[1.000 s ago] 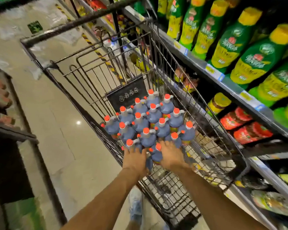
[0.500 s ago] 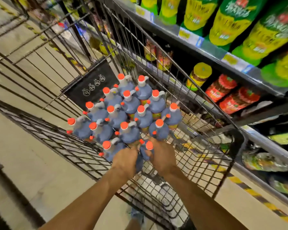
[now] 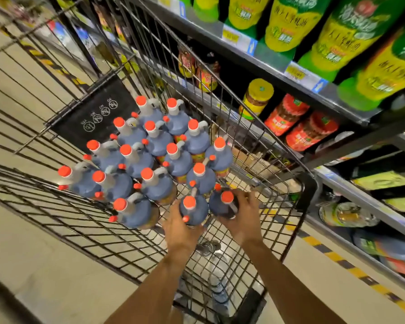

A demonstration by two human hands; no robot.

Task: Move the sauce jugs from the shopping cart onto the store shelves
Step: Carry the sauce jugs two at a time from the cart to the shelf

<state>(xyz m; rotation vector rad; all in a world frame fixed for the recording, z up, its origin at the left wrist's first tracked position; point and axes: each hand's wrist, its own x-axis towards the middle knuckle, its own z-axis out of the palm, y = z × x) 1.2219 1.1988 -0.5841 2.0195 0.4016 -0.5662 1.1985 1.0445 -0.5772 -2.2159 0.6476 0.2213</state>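
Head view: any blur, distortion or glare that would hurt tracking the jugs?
Head view, centre: jugs, left hand and right hand fairly sharp. Head view, edges: smeared, worst on the far aisle top left and the packets lower right. Head view overall: wide-angle lens bows the shelf edge and cart wires; lower shelf bays dim; no strong glare on the jugs.

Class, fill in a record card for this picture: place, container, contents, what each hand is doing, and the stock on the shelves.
Place: store aisle beside grey metal shelves
Container: black wire shopping cart
Contents: over a dozen dark plastic sauce jugs with orange caps, upright and packed together
Left: left hand grips the nearest jug
Right: right hand grips the neighbouring jug
Upper stock: green-and-yellow pouches
Lower stock: red-lidded jars, yellow-lidded jar
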